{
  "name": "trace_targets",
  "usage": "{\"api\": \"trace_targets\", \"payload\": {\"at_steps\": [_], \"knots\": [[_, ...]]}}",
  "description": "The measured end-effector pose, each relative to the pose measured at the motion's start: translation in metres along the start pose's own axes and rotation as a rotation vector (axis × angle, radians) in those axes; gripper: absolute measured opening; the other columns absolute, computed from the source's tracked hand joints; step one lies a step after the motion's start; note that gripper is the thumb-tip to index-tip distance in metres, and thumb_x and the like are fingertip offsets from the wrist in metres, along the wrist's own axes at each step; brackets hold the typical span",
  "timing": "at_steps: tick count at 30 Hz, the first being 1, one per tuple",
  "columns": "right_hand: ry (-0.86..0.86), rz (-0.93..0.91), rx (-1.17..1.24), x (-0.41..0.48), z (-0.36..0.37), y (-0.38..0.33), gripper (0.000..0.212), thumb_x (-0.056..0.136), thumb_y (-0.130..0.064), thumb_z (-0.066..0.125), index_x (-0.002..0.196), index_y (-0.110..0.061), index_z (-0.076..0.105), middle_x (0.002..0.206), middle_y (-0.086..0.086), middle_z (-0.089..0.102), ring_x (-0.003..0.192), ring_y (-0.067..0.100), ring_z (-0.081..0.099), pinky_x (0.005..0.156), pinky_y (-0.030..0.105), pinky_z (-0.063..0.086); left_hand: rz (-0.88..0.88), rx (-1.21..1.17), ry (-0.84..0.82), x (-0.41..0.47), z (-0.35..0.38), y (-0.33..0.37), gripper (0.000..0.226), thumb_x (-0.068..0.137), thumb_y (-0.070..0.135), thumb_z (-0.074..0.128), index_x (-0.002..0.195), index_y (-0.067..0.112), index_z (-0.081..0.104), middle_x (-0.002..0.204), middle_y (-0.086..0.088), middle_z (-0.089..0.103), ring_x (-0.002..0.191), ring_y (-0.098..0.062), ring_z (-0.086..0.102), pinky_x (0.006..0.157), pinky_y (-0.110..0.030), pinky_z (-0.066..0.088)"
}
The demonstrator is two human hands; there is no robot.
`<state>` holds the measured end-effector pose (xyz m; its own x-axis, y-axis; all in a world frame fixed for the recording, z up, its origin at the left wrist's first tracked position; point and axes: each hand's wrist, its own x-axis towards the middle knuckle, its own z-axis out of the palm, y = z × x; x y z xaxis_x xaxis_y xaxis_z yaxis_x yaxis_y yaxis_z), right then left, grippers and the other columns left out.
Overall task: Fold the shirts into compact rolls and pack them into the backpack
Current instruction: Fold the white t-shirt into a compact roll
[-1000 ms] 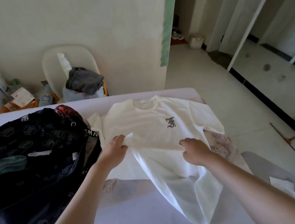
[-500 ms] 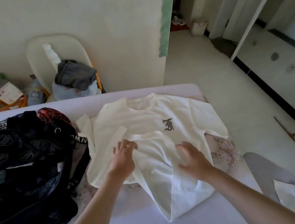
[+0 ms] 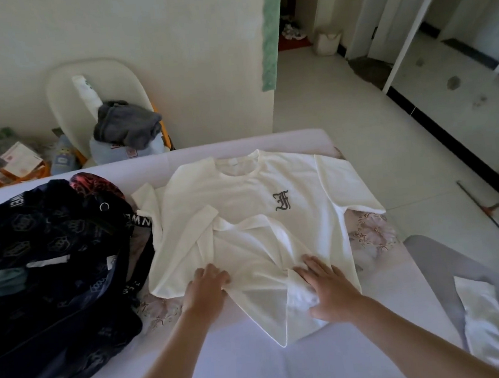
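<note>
A white T-shirt [image 3: 251, 194] with a dark letter F on the chest lies face up on the bed, its hem folded up over the belly. My left hand [image 3: 207, 289] presses flat on the lower left part of the folded hem. Over on the lower right part, my right hand [image 3: 326, 284] lies flat with spread fingers. A dark patterned backpack [image 3: 53, 266] sits open on the bed just left of the shirt, with teal fabric showing inside.
The bed [image 3: 258, 369] has a pale lilac sheet. Behind it stands a white chair [image 3: 62, 93] piled with grey clothes [image 3: 125, 127]. More white fabric [image 3: 483, 319] lies at the right. Tiled floor [image 3: 373, 135] opens to the right of the bed.
Both hands let go of the lifted hem, laid it on the shirt and slid back toward me, flattening the fold. The camera view also tilted down slightly.
</note>
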<state>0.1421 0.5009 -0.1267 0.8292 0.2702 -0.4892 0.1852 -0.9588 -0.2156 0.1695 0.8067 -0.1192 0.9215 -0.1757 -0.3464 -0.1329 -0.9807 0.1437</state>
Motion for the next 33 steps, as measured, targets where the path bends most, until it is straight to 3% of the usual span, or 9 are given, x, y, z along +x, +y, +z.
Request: {"api": "trace_targets", "payload": {"at_steps": [3,5,8,12,16,21,25,28,33], "knots": [[0.058,-0.015,-0.061,-0.01,0.002,-0.008,0.097,0.081,-0.027,0.056,0.157,-0.036,-0.002,0.166,0.006,-0.01,0.153,0.026,0.0,0.122,0.049,0.008,0.078,0.09,0.139,-0.012,0.003,-0.003,0.018,0.073,0.025,0.08,0.084,0.036,0.07,0.094,0.008,0.058,0.086,-0.018,0.059,0.073,-0.032,0.048],[0.206,-0.122,-0.125,-0.009,0.002,-0.014,0.098,0.073,-0.01,0.057,0.156,-0.041,0.016,0.163,0.014,0.012,0.142,0.033,0.029,0.113,0.046,0.032,0.142,0.07,0.223,-0.013,0.005,-0.005,0.026,0.058,0.017,0.088,0.07,0.032,0.069,0.079,0.009,0.058,0.071,-0.018,0.06,0.059,-0.031,0.05],[0.315,-0.288,-0.292,0.008,-0.007,-0.029,0.091,0.064,0.001,0.06,0.144,-0.04,0.045,0.145,0.012,0.041,0.109,0.026,0.052,0.085,0.035,0.05,0.158,-0.085,0.208,-0.013,-0.004,0.003,0.012,0.083,0.019,0.068,0.091,0.027,0.071,0.096,0.008,0.062,0.087,-0.019,0.063,0.072,-0.033,0.05],[0.176,-0.24,-0.428,0.033,-0.041,-0.038,0.047,0.088,-0.011,0.049,0.127,-0.034,0.06,0.13,0.006,0.044,0.118,0.028,0.044,0.095,0.039,0.033,0.114,-0.111,0.164,-0.002,-0.015,0.008,0.024,0.097,0.027,0.047,0.113,0.031,0.064,0.113,0.012,0.061,0.106,-0.014,0.059,0.083,-0.028,0.043],[0.102,-0.171,-0.451,0.044,-0.072,-0.012,0.033,0.089,-0.027,0.051,0.117,-0.032,0.068,0.12,0.001,0.052,0.117,0.024,0.046,0.098,0.039,0.03,0.08,-0.178,0.154,0.015,-0.024,0.009,0.024,0.097,0.026,0.046,0.113,0.031,0.063,0.114,0.012,0.063,0.106,-0.015,0.06,0.078,-0.027,0.043],[0.637,0.156,-0.043,0.05,-0.104,0.05,0.031,0.074,-0.023,0.044,0.08,-0.018,0.074,0.082,0.004,0.063,0.079,0.032,0.062,0.074,0.036,0.039,0.071,-0.383,0.329,0.057,-0.054,0.022,0.022,0.094,0.022,0.046,0.107,0.02,0.065,0.109,-0.002,0.066,0.096,-0.027,0.063,0.078,-0.036,0.051],[0.575,0.566,0.027,0.054,-0.126,0.097,0.025,0.082,-0.012,0.054,0.1,-0.019,0.071,0.107,0.012,0.058,0.099,0.036,0.053,0.085,0.042,0.04,0.09,-0.528,0.462,0.106,-0.092,0.043,0.017,0.096,0.012,0.05,0.105,0.011,0.064,0.105,-0.007,0.062,0.094,-0.03,0.06,0.076,-0.033,0.044],[0.419,0.633,0.017,0.064,-0.12,0.11,0.036,0.083,-0.012,0.056,0.118,-0.025,0.06,0.129,0.008,0.048,0.116,0.03,0.046,0.095,0.041,0.037,0.073,-0.41,0.274,0.137,-0.099,0.058,0.034,0.096,0.015,0.05,0.129,0.023,0.053,0.126,-0.001,0.052,0.108,-0.026,0.057,0.081,-0.036,0.048],[0.468,0.166,0.076,0.081,-0.1,0.095,0.059,0.08,0.0,0.05,0.131,-0.027,0.056,0.142,0.0,0.049,0.122,0.027,0.05,0.101,0.039,0.039,0.079,-0.065,0.012,0.159,-0.069,0.054,0.06,0.095,0.019,0.05,0.149,0.032,0.03,0.153,0.001,0.031,0.138,-0.025,0.032,0.108,-0.041,0.035]]}}
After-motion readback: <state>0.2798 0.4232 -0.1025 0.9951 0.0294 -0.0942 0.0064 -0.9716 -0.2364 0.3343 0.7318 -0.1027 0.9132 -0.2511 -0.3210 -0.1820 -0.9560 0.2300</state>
